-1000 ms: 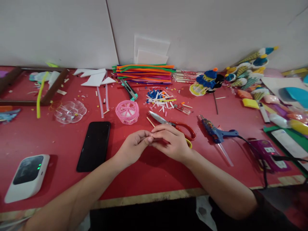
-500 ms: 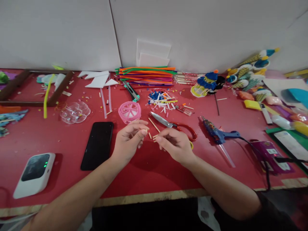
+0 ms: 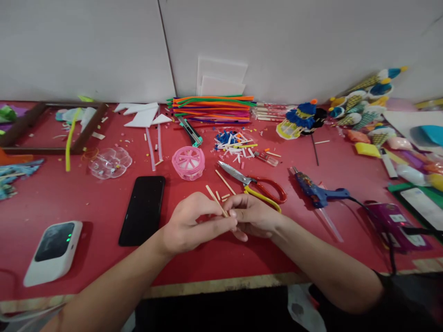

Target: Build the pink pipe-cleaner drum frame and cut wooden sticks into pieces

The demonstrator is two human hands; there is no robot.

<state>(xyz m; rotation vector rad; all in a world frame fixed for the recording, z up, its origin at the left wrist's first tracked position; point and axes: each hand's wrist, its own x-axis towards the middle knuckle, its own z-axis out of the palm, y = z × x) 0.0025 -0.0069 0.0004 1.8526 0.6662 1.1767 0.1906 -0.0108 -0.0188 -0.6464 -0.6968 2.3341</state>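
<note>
My left hand (image 3: 192, 223) and my right hand (image 3: 254, 216) meet low over the red table (image 3: 86, 207), fingers pinched together. Between them they grip a thin wooden stick (image 3: 216, 200) that points up and to the left. Short cut stick pieces (image 3: 224, 197) lie on the table just behind my fingers, beside a longer loose stick (image 3: 224, 181). Red and yellow handled scissors (image 3: 254, 183) lie right behind my right hand.
A black phone (image 3: 143, 209) lies left of my hands, with a white device (image 3: 53, 251) nearer the front edge. A pink round cage piece (image 3: 188, 162), a blue glue gun (image 3: 316, 191), coloured pipe cleaners (image 3: 212, 107) and cut scraps (image 3: 233, 143) lie further back.
My hands parted half a second ago and have come together again, closer to me, now holding a longer stick between them. Short stick pieces have appeared on the table.
</note>
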